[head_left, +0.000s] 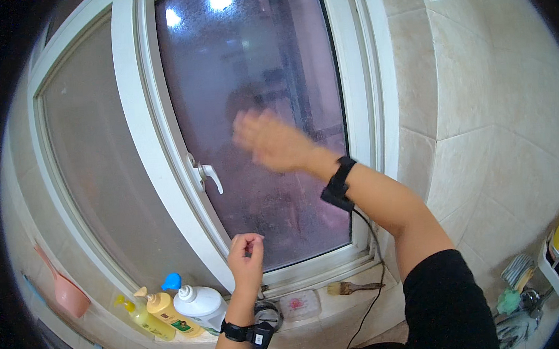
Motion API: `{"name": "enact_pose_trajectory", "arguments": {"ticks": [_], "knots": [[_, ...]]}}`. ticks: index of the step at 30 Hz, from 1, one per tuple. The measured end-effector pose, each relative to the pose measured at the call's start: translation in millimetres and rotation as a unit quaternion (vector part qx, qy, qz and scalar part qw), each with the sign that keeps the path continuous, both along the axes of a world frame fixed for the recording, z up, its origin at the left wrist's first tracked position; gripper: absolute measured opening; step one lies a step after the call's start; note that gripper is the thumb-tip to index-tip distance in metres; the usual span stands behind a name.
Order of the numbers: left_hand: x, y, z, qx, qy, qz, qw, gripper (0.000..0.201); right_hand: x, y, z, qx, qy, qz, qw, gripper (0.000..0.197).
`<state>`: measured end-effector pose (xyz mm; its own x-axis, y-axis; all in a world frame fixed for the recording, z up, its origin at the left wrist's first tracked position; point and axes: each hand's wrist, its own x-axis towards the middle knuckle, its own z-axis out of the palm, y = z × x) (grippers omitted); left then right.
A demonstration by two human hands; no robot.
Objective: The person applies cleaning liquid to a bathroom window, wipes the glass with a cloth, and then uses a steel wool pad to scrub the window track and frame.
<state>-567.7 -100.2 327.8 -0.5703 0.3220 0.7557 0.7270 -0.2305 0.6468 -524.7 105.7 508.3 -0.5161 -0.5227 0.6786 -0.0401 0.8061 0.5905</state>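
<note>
My right hand [271, 139] is raised in front of the dark window pane [269, 213], blurred by motion. Its fingers look stretched out, with nothing visible in them. I cannot tell whether it touches the glass. Lower down, my left hand [247, 252] is loosely curled near the pane's bottom corner, its fingers bent round toward the thumb and no object showing in it. A white window handle [212, 177] sits on the frame [155, 149] between the two hands' heights. Both wrists wear black straps with small boxes and cables.
On the sill stand a white bottle with a blue pump [198, 305], a cream pump bottle [173, 313] and a yellow-green one [145, 320]. A brush [355, 287] lies beside a clear soap dish [300, 305]. A pink ladle [69, 293] hangs left; a caddy [553, 267] is at right.
</note>
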Motion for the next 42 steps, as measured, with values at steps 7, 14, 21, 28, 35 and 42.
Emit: {"name": "enact_pose_trajectory", "arguments": {"ticks": [7,14,21,28,35,42], "knots": [[1,-4,-15,-0.014,-0.079,-0.007,0.997,0.007,20,2,-65,-0.202,0.04,-0.217,0.954,0.049],[3,4,-30,-0.024,-0.059,-0.03,0.998,0.008,71,40,-54,-0.069,-0.042,-0.172,0.982,0.052],[5,22,-45,0.0,-0.149,-0.081,0.985,0.011,42,23,-185,-0.181,-0.138,-0.087,0.97,0.049],[-5,16,-70,-0.007,-0.154,-0.073,0.985,0.01,44,69,-169,-0.035,-0.226,-0.046,0.972,0.051],[1,5,-85,-0.023,-0.232,-0.069,0.97,0.008,15,4,-234,-0.177,-0.192,-0.137,0.955,0.054],[6,-28,-89,-0.052,-0.17,-0.024,0.984,0.007,-10,-12,-165,-0.009,-0.195,-0.077,0.978,0.05]]}}
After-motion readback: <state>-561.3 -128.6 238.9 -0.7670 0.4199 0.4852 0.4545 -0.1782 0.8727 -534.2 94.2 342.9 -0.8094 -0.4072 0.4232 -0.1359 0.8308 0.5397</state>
